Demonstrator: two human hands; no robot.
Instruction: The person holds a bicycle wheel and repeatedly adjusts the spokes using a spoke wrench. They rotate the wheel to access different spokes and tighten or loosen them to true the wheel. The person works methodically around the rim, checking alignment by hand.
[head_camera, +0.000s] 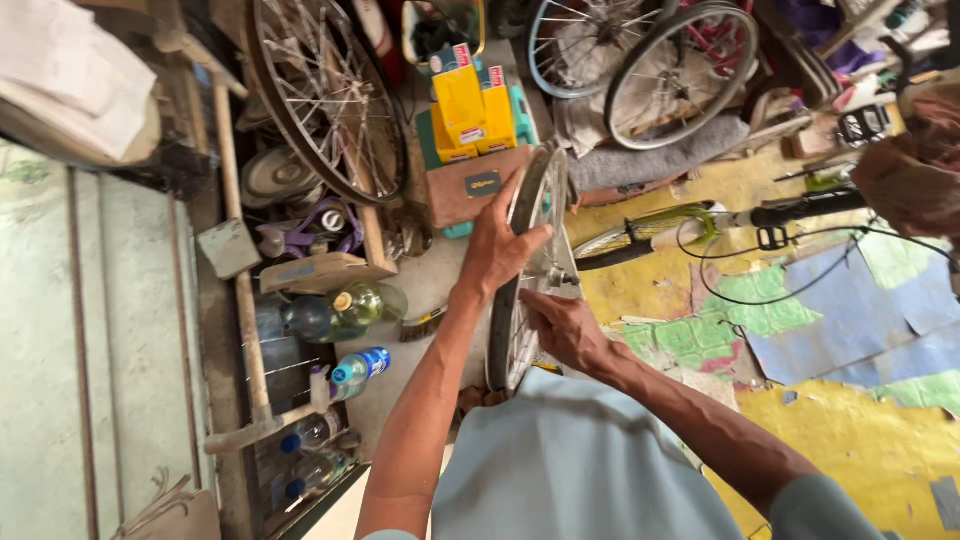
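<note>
At the far left, plastic bottles lie on the floor beside a spoked wheel propped upright. Your left hand grips the top of the bicycle wheel standing on edge in front of you, fingers curled over its rim. Your right hand rests lower against its spokes near the hub, fingers pressed together; farther right, a green bicycle frame lies on the patchy yellow floor.

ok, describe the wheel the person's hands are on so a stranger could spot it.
Start at the yellow boxes at top centre. Just below stands a bicycle wheel edge-on, left hand on its rim, right hand near the hub. Unlike the other wheels leaning behind, it is held upright.
</note>
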